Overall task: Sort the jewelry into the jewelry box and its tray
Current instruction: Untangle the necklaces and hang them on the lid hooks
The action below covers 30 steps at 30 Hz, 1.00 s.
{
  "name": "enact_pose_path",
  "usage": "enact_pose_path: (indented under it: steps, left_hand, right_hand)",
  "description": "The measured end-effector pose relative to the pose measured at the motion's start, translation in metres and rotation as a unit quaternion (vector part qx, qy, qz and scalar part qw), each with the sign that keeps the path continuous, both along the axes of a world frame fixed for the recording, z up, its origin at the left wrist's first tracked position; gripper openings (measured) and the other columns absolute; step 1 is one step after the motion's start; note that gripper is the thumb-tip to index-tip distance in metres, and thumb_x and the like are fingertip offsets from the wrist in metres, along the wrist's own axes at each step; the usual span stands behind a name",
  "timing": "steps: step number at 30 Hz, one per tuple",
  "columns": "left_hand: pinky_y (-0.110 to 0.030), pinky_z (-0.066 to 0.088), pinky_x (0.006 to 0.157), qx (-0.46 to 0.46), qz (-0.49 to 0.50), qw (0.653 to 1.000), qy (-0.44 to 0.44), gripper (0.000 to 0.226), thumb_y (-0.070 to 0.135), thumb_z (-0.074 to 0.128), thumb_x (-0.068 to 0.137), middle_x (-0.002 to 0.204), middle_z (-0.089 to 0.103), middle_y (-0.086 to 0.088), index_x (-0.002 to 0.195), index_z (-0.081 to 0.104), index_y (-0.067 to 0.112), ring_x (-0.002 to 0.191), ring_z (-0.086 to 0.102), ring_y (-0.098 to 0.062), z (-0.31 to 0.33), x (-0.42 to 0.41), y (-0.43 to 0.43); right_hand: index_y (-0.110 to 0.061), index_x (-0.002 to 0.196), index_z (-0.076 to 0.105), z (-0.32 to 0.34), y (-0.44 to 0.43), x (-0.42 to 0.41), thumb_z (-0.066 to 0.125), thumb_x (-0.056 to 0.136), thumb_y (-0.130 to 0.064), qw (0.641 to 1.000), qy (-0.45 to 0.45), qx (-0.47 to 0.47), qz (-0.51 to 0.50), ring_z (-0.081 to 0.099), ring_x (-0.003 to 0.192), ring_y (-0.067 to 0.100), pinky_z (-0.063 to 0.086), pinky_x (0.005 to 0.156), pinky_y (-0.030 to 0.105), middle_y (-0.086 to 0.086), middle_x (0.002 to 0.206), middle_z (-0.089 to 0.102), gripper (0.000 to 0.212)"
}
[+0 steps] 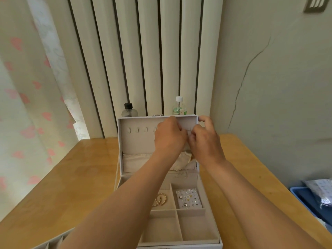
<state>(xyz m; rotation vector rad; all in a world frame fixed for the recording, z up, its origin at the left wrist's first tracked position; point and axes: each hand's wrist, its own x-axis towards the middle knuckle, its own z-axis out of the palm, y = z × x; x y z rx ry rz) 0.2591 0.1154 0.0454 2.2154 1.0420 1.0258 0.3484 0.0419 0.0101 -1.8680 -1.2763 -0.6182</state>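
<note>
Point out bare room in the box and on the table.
Both front compartments lie bare, nearer than the bangles and earring card. The table is bare either side of the box. Crowded: the lid's right part, where left hand and right hand meet.

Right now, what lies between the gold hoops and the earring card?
Only a divider wall separates gold hoops from earring card; head view.
</note>
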Motion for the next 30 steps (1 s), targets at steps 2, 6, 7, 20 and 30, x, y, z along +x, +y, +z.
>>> enact_pose_path:
  steps: [2, 6, 7, 20, 30]
  left_hand:
    - [-0.035, 0.051, 0.069, 0.013, -0.012, 1.0, 0.0, 0.009, 0.023, 0.066, 0.086, 0.082, 0.063, 0.0, 0.084, 0.061, 0.015, 0.08, 0.06, -0.021, -0.002, -0.002, 0.001]
    - [-0.037, 0.051, 0.073, 0.052, -0.029, 0.998, 0.018, 0.013, 0.025, 0.066, 0.091, 0.084, 0.064, -0.001, 0.088, 0.059, 0.015, 0.081, 0.059, -0.021, -0.009, -0.008, 0.0]
    - [-0.037, 0.051, 0.073, 0.065, -0.037, 0.997, 0.025, 0.013, 0.025, 0.065, 0.092, 0.085, 0.064, -0.002, 0.089, 0.059, 0.014, 0.081, 0.058, -0.022, -0.012, -0.011, 0.0]
    - [-0.04, 0.042, 0.073, 0.238, -0.096, 0.95, 0.18, 0.021, 0.003, 0.055, 0.084, 0.092, 0.063, -0.012, 0.103, 0.062, 0.005, 0.083, 0.056, -0.035, -0.05, -0.044, -0.008]
    - [-0.041, 0.05, 0.091, 0.062, -0.196, 0.953, 0.221, 0.034, -0.001, 0.055, 0.083, 0.109, 0.066, -0.009, 0.112, 0.067, 0.011, 0.103, 0.06, -0.028, -0.044, -0.061, 0.001]
  right_hand:
    - [-0.001, 0.071, 0.057, -0.001, -0.003, -0.001, 0.062, 0.092, -0.005, 1.0, 0.003, 0.0, -0.001, 0.059, 0.064, 0.031, 0.034, 0.057, 0.028, 0.021, 0.133, 0.052, 0.022]
    - [0.0, 0.079, 0.067, -0.002, -0.014, -0.001, 0.06, 0.094, -0.008, 0.999, 0.024, -0.033, -0.001, 0.064, 0.086, 0.029, 0.039, 0.068, 0.026, 0.017, 0.14, 0.047, 0.018]
    - [-0.001, 0.084, 0.07, -0.003, -0.017, -0.001, 0.06, 0.094, -0.009, 0.999, 0.023, -0.046, 0.003, 0.063, 0.096, 0.028, 0.04, 0.073, 0.026, 0.017, 0.14, 0.047, 0.016]
    - [-0.018, 0.109, 0.07, -0.029, -0.066, -0.014, 0.059, 0.094, -0.019, 0.983, -0.046, -0.165, 0.064, 0.058, 0.078, 0.019, 0.044, 0.06, 0.031, -0.008, 0.083, 0.048, 0.018]
    - [-0.028, 0.128, 0.055, -0.026, -0.056, -0.041, 0.055, 0.093, -0.056, 0.948, -0.069, -0.309, 0.023, 0.056, 0.11, 0.024, 0.049, 0.077, 0.033, 0.002, 0.117, 0.059, 0.045]
